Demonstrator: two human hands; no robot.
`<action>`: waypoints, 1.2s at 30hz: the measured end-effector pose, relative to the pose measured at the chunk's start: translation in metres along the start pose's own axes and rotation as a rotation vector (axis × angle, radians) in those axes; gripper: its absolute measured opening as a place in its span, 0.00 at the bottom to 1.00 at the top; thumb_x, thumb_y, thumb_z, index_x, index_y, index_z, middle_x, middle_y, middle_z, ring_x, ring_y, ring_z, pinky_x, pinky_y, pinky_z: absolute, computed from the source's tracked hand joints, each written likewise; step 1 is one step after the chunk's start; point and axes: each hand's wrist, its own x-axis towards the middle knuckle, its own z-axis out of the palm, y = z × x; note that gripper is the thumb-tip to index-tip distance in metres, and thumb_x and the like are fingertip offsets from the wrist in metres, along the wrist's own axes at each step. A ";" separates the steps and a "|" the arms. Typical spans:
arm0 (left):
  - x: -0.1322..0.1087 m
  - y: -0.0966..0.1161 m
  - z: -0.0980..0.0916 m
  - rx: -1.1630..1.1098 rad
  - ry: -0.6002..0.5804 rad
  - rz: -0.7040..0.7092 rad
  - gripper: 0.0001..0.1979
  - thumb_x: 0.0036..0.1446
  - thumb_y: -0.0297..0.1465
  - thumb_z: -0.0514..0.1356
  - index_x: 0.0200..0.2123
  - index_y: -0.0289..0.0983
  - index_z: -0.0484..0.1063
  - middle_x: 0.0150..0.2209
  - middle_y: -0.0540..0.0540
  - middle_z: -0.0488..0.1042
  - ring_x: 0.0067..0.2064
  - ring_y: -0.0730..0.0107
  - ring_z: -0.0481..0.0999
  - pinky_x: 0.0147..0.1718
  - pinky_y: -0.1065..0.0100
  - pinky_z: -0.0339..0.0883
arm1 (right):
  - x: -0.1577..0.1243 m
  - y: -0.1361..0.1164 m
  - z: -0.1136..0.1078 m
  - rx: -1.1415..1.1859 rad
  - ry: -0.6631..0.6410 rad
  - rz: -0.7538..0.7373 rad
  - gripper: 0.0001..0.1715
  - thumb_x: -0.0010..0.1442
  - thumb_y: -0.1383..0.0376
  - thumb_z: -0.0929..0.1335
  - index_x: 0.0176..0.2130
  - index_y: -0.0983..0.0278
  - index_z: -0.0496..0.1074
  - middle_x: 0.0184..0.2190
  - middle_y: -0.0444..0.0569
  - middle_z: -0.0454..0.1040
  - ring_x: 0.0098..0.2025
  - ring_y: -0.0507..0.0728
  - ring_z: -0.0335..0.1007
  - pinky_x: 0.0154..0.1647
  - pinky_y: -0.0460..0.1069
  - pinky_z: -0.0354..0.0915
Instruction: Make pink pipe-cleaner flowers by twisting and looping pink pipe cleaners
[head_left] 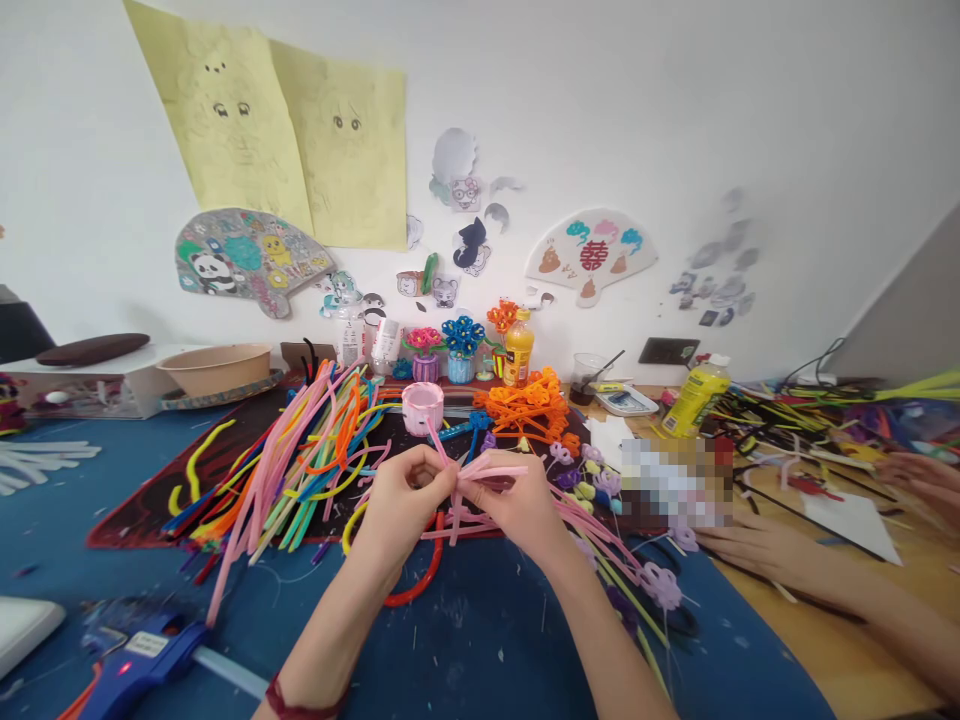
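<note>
Pink stems are pinched in the left hand and right hand (a pink cup stands just beyond).

In front of the round pink cup, thin pink strips look soft, matt; right of it, the white-capped yellow plastic bottle looks smooth, glossy.

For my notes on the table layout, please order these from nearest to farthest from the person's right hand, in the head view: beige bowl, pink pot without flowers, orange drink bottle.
1. Pink pot: ahead of the right hand, to its left.
2. Orange drink bottle: farther back, near the wall.
3. Beige bowl: far over on the left side.
</note>
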 end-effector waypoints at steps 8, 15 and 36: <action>0.000 0.002 -0.005 0.019 -0.012 -0.017 0.11 0.46 0.36 0.62 0.23 0.33 0.71 0.21 0.50 0.69 0.23 0.76 0.65 0.21 0.75 0.55 | 0.001 -0.001 0.001 0.160 -0.081 0.162 0.15 0.52 0.56 0.72 0.30 0.66 0.79 0.25 0.48 0.75 0.24 0.52 0.64 0.24 0.47 0.61; -0.004 0.002 -0.002 0.235 -0.051 0.133 0.11 0.56 0.36 0.55 0.25 0.37 0.66 0.18 0.53 0.66 0.19 0.75 0.63 0.19 0.75 0.54 | 0.002 0.002 0.000 -0.033 -0.002 0.097 0.12 0.54 0.57 0.71 0.29 0.64 0.78 0.29 0.49 0.77 0.26 0.53 0.68 0.27 0.48 0.63; -0.006 0.003 0.003 0.443 -0.100 0.186 0.12 0.59 0.37 0.53 0.30 0.36 0.69 0.21 0.52 0.67 0.23 0.73 0.60 0.23 0.72 0.52 | 0.003 0.000 -0.005 0.018 0.163 0.157 0.09 0.52 0.61 0.71 0.27 0.65 0.76 0.22 0.46 0.73 0.22 0.52 0.64 0.22 0.46 0.60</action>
